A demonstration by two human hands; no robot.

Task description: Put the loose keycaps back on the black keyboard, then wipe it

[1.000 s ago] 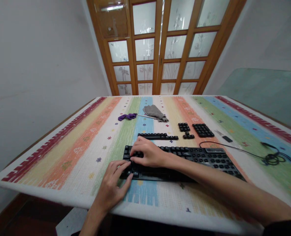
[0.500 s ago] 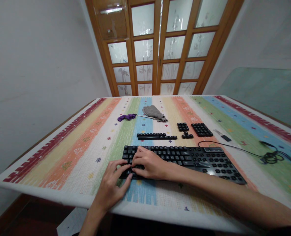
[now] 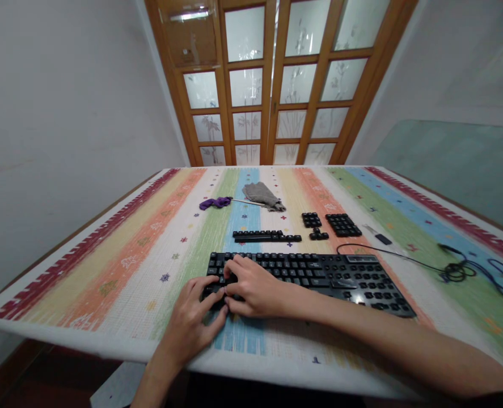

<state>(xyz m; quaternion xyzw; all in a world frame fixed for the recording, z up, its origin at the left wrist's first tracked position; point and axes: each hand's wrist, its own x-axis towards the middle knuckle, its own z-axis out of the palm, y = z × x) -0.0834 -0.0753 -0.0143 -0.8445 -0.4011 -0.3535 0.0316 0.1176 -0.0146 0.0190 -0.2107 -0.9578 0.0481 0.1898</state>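
Observation:
A black keyboard point(image 3: 302, 272) lies near the table's front edge, its right part with key caps off and bare switches showing. Over its left end, my left hand point(image 3: 194, 314) has thumb and fingers apart, the fingertips touching the corner keys. My right hand point(image 3: 251, 288) reaches across the keyboard from the right. Its fingers are bent and drawn together at the lower left keys, the tips meeting those of the left hand. What lies between the right fingertips is hidden. Behind the keyboard is a row of loose black key caps point(image 3: 266, 236).
More key caps point(image 3: 343, 225) sit grouped at the right. Near them lies a small dark-handled tool point(image 3: 383, 239). A black cable point(image 3: 455, 271) coils on the right. Farther back are a grey cloth point(image 3: 263, 194) and a purple cloth point(image 3: 215, 203) joined to a thin stick.
The right hand's fingers have shifted slightly and its thumb has come lower, nearer the left thumb. The whole view has moved a little; the keyboard stays in place on the table.

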